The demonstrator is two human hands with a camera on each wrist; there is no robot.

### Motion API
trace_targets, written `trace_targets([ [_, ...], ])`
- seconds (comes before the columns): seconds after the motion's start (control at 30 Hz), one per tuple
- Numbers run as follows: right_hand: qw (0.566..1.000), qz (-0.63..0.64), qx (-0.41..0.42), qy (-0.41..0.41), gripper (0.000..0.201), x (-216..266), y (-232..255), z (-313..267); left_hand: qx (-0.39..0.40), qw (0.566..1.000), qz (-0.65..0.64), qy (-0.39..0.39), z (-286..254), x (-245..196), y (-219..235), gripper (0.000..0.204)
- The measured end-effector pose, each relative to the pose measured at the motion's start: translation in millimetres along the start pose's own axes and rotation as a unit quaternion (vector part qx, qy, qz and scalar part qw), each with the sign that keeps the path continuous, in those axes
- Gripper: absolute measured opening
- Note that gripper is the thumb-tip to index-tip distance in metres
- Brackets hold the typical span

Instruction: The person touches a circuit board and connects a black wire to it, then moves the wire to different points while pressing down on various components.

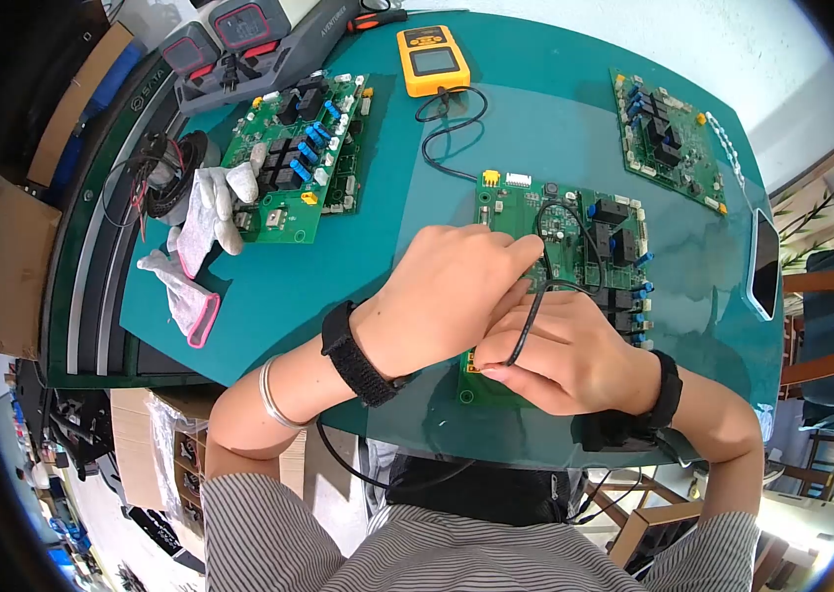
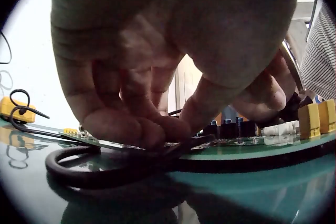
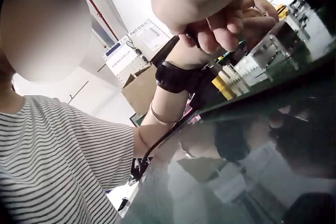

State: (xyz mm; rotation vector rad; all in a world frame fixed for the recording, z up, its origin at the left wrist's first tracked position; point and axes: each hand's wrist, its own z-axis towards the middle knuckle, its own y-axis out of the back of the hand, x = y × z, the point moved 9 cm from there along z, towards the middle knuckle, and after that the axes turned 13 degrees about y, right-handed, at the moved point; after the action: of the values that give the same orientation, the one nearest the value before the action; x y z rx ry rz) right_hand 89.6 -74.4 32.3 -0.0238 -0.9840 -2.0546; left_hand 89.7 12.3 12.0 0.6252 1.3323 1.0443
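Observation:
Both hands are over a green circuit board (image 1: 511,222) at the table's near side. My left hand (image 1: 442,291) has its fingers bent down close over the board, thumb and fingertips pinching a black cable (image 2: 71,174) in the left wrist view. My right hand (image 1: 575,350) works beside it and grips the black cable between thumb and curled fingers. Loops of this cable (image 1: 533,314) rise above the hands and the board's relays. Fingers hide the spot on the board between the two hands. Yellow connectors (image 3: 224,86) stand along the board's edge in the right wrist view.
A yellow handheld meter (image 1: 434,61) lies at the back, its lead running to the board. Stacked circuit boards (image 1: 303,148) and work gloves (image 1: 202,222) are on the left. Another board (image 1: 669,138) and a phone (image 1: 763,264) lie on the right.

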Motion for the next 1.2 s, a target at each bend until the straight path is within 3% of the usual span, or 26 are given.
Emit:
trace_targets([
  [0.37,1.0,0.014,0.011,0.004,0.016,2.7,1.5,2.2,0.0,1.0,-0.006,-0.008,-1.0,-1.5,2.4,0.021],
  [0.47,1.0,0.009,0.022,-0.01,0.017,1.0,-0.9,1.0,0.031,0.999,-0.009,0.008,0.0,0.9,-0.1,0.021],
  [0.73,0.999,0.046,-0.017,0.013,0.015,4.9,2.9,0.7,0.025,0.999,0.02,0.007,0.3,0.1,-0.5,0.022],
  [0.9,0.998,0.05,0.022,0.007,0.013,5.0,-4.8,-2.8,0.02,1.0,0.018,0.001,0.3,-1.3,-0.5,0.02],
  [1.2,0.999,0.038,0.013,0.021,0.012,6.2,-4.2,-1.6,0.011,1.0,0.018,-0.007,0.2,-3.7,1.9,0.018],
])
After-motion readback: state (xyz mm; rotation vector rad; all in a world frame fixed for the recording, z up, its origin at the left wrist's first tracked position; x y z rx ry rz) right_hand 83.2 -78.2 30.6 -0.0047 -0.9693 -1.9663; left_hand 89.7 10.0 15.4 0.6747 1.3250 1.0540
